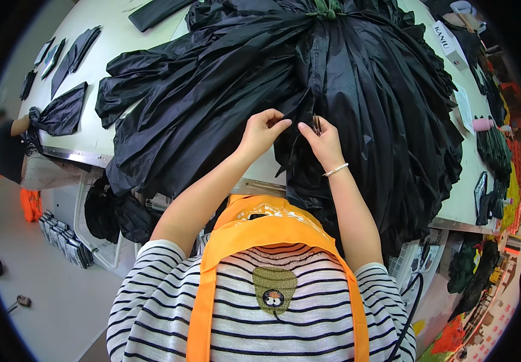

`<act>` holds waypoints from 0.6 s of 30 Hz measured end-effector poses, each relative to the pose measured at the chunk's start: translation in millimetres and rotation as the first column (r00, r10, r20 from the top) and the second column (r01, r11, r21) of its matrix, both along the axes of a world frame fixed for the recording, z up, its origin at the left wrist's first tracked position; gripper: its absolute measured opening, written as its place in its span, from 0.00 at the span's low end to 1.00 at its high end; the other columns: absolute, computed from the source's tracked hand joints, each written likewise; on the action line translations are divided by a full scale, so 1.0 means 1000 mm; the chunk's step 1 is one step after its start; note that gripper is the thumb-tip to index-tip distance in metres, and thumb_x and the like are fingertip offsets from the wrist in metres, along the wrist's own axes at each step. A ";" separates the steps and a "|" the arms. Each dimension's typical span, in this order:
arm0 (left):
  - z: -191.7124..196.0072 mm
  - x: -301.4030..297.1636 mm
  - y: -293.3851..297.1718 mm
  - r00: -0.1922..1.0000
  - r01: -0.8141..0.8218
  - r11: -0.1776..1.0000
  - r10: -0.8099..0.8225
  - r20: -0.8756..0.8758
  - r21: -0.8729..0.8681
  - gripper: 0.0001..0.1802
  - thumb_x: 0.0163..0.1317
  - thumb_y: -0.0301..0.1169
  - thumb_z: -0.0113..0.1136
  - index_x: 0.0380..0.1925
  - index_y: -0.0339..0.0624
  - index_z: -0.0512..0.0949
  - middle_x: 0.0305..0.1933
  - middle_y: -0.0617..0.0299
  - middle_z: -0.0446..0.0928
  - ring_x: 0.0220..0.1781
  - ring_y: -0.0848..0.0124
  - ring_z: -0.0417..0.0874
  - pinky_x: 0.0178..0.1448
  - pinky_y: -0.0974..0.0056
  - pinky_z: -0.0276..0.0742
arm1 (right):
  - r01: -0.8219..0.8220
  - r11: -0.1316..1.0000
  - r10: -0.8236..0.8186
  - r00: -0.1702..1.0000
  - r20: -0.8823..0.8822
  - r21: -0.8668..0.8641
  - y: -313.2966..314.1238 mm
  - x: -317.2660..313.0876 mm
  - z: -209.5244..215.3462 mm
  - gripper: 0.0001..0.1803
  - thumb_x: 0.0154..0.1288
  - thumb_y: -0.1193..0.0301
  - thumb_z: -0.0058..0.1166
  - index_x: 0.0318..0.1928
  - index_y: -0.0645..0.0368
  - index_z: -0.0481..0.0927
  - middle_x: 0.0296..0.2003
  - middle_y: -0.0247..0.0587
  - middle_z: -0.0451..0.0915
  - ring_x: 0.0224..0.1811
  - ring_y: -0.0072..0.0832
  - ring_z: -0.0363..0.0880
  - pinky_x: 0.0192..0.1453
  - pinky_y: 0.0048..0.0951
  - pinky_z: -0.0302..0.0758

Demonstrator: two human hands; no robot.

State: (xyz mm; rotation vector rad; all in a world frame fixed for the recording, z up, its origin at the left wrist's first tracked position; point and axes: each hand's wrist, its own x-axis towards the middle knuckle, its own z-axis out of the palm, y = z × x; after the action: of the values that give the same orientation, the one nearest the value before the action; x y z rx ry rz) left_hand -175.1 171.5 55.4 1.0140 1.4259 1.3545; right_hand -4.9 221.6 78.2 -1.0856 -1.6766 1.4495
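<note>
A large bundle of shiny black fabric pieces fans out across the table in front of me, gathered at the far side by a green tie. My left hand pinches the edge of one black piece between thumb and fingers. Close to its right, my right hand is closed around a small dark pointed tool that looks like thread snips, tips pointing away from me. The fingers partly cover the tool. Between the hands, a loose fabric edge hangs toward the table's near side.
The white table bears folded black pieces at left. Another person's hand holds black fabric there. A white box and a pink thread spool are at right. Below the table edge sits a white crate with black fabric.
</note>
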 end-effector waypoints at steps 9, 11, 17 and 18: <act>0.001 -0.035 -0.026 0.947 -0.181 0.978 0.200 0.249 -0.099 0.08 0.61 0.31 0.62 0.31 0.37 0.77 0.27 0.71 0.75 0.28 0.84 0.72 0.35 0.78 0.68 | 0.139 0.989 -0.140 0.990 -0.018 -0.046 -0.002 0.016 0.000 0.09 0.61 0.69 0.59 0.33 0.61 0.76 0.20 0.26 0.73 0.17 0.15 0.67 0.23 0.18 0.64; -0.007 -0.032 -0.026 0.931 -0.192 0.977 0.210 0.299 -0.090 0.08 0.62 0.32 0.61 0.32 0.38 0.76 0.25 0.71 0.75 0.25 0.84 0.71 0.32 0.78 0.66 | 0.104 0.986 -0.126 0.975 0.182 0.128 -0.010 0.018 0.004 0.14 0.59 0.68 0.62 0.36 0.67 0.77 0.25 0.33 0.78 0.26 0.19 0.75 0.35 0.21 0.72; -0.013 -0.024 -0.031 0.909 -0.134 0.981 0.178 0.377 -0.141 0.10 0.64 0.35 0.58 0.33 0.41 0.73 0.22 0.72 0.73 0.21 0.84 0.69 0.25 0.76 0.62 | 0.199 0.980 -0.200 0.976 0.081 0.023 -0.014 0.024 0.010 0.09 0.62 0.71 0.59 0.34 0.67 0.79 0.25 0.28 0.77 0.27 0.13 0.69 0.34 0.17 0.69; -0.012 -0.025 -0.033 0.912 -0.106 0.984 0.153 0.381 -0.143 0.08 0.65 0.35 0.58 0.33 0.43 0.73 0.24 0.72 0.73 0.22 0.84 0.69 0.26 0.77 0.63 | 0.203 0.979 -0.204 0.978 0.044 0.030 -0.011 0.022 0.014 0.09 0.64 0.71 0.57 0.34 0.66 0.79 0.24 0.26 0.75 0.26 0.12 0.67 0.33 0.16 0.67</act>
State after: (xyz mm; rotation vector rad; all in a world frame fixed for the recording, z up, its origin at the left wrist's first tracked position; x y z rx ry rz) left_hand -200.3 139.0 43.5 0.5369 1.2672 1.4522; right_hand 17.6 210.8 92.3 -1.2464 -1.5607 1.2787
